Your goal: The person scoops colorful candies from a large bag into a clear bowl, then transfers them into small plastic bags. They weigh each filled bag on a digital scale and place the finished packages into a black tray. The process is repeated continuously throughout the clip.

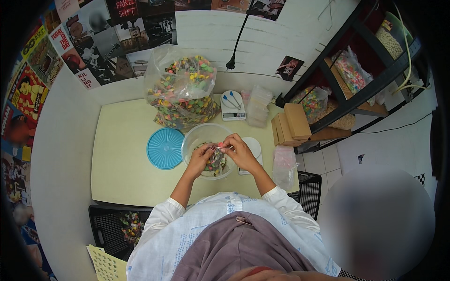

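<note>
Two hands work over one clear round bowl that stands near the middle of the pale tabletop, toward its right half. Between them is one small clear bag of mixed-colour candies, held above the bowl's near rim; its long axis runs roughly from the far edge toward the near edge, mouth uppermost at the fingers. The left hand has its grip closed on the bag's left top corner. The right hand pinches the bag's mouth, grip clamped on it, with a small red bit at the fingertips.

One round turquoise lid lies flat just left of the bowl. One large clear sack of coloured candies sits at the far edge. One white scale stands to its right, then one stack of clear packets. Two brown cardboard boxes rest at the far right corner. One pinkish clear bag hangs at the right edge.
</note>
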A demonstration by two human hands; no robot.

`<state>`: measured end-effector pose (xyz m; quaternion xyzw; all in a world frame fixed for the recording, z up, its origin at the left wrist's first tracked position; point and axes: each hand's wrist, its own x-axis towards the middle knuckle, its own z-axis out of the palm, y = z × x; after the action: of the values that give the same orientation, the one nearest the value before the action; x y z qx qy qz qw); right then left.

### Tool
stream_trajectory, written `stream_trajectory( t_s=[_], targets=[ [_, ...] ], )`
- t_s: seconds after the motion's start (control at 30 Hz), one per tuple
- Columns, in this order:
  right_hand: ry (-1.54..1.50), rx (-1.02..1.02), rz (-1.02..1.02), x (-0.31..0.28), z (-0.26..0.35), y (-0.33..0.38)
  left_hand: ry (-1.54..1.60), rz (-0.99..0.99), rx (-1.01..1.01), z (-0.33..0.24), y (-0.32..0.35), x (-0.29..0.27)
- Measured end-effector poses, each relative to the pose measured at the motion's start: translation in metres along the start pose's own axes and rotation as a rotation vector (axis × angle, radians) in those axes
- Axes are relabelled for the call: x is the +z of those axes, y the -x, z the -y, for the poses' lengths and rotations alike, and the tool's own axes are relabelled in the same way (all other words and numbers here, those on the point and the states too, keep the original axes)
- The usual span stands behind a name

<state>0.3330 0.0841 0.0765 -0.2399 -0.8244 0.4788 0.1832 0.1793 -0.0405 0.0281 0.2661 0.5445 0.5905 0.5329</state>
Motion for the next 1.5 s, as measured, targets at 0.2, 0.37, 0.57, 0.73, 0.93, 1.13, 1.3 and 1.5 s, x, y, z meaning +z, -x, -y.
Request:
stream_trajectory(
  t_s=[0.2,0.37,0.57,0.73,0.93,1.13,1.3,1.5],
  targets=[
    [0.044,-0.049,0.002,-0.001,0.006,0.003,-0.141,0.07,0.105,-0.004,0.005,-0.002],
    [-0.049,-0.029,-0.052,0.003,0.01,0.003,-0.28,0.082,0.252,0.001,0.003,-0.007],
    [0.074,-0.127,-0.132,0.004,0.01,0.004,-0.22,0.063,0.237,-0.003,0.006,-0.006],
    [0.189,-0.171,-0.2,0.004,0.009,0.004,-0.205,0.059,0.305,0.001,0.003,-0.014],
    [0.151,-0.164,-0.162,0.009,0.007,0.008,-0.054,0.096,0.127,-0.006,0.007,-0.012],
    [0.044,-0.081,-0.157,0.004,0.013,0.009,-0.143,0.059,0.275,-0.006,0.01,-0.008],
    [0.031,-0.094,-0.115,0.001,-0.004,0.008,-0.018,0.073,0.066,-0.014,0.014,-0.007],
    [0.038,-0.034,-0.087,0.003,0.007,0.007,0.075,0.025,0.082,0.011,-0.001,-0.011]
  ],
)
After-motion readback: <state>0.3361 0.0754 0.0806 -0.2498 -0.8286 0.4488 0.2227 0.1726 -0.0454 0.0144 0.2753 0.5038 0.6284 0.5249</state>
